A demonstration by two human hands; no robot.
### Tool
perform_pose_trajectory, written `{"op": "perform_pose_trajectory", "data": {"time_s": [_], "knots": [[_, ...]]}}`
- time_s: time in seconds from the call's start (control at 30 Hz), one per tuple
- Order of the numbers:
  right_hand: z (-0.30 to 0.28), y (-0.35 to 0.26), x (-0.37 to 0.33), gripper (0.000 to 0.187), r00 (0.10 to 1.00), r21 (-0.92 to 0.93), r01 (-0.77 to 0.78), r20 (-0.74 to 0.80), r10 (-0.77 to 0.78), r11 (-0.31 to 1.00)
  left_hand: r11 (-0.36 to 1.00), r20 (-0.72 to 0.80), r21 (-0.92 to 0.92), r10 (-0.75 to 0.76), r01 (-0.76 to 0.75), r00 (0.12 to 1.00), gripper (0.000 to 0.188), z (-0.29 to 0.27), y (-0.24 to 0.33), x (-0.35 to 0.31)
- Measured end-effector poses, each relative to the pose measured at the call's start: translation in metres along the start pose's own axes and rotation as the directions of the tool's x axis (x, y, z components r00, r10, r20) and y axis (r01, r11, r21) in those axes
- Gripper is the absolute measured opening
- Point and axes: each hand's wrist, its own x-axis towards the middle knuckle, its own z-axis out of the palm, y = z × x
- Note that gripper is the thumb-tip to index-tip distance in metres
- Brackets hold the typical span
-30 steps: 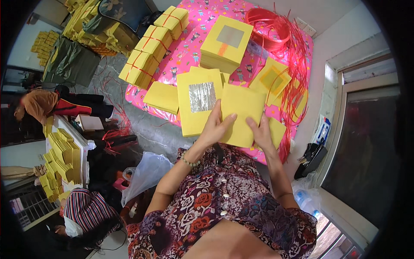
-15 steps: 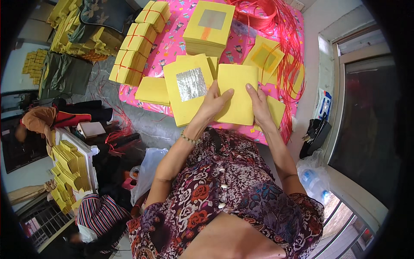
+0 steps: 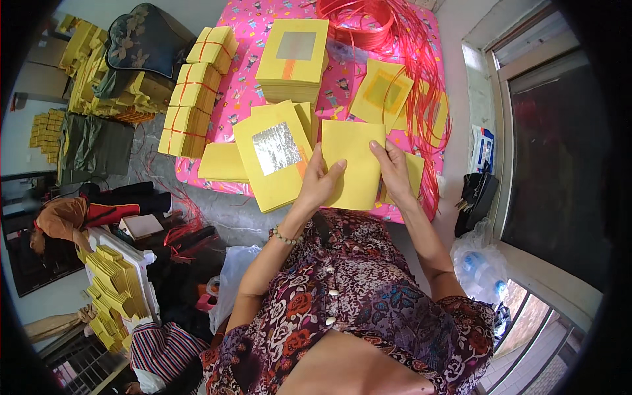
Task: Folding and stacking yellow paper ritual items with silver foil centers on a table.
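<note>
A folded stack of yellow paper is held up between my two hands over the near edge of the pink table. My left hand grips its left side, thumb lying on the front face. My right hand pinches the right edge, thumb on top and fingers behind. Just left of my left hand lies a yellow sheet with a silver square, on top of other yellow paper. Farther left is a plain yellow pile. Another yellow sheet shows partly behind my right hand.
A tall yellow paper stack stands on the patterned pink cloth. Bundles tied with red strips line the left edge. Loose red strips trail down the right side. At far left, another person is beside more yellow paper.
The whole view has shifted, so the table and its stacks sit lower and more to the left. Both hands keep their hold on the yellow paper.
</note>
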Motion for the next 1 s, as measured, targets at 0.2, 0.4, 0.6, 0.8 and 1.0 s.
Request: {"op": "perform_pose_trajectory", "data": {"time_s": [0.2, 0.4, 0.6, 0.8, 1.0], "knots": [[-0.022, 0.016, 0.007, 0.022, 0.995, -0.015, 0.081, -0.065, -0.082, 0.997, 0.999, 0.02, 0.042, -0.025, 0.024, 0.999, 0.051, 0.003, -0.002, -0.001], [-0.026, 0.0, -0.017, 0.021, 0.982, -0.092, -0.092, 0.158, 0.105, 0.992, 0.995, 0.013, -0.076, -0.06, 0.061, 0.998, 0.047, -0.004, -0.005, 0.002], [-0.039, 0.026, -0.024, 0.023, 0.991, -0.141, -0.058, 0.113, 0.075, 0.988, 0.995, 0.061, -0.033, -0.091, 0.093, 0.994, 0.045, -0.005, -0.019, 0.006], [-0.041, 0.02, -0.037, 0.028, 0.952, -0.212, -0.232, 0.152, 0.266, 0.949, 0.994, 0.083, -0.008, -0.107, 0.108, 0.991, 0.046, -0.006, -0.015, 0.009], [-0.038, 0.035, -0.046, 0.03, 0.954, -0.052, -0.264, 0.132, 0.269, 0.963, 0.986, 0.032, -0.029, -0.162, 0.163, 0.986, 0.048, -0.006, -0.021, 0.01]]}}
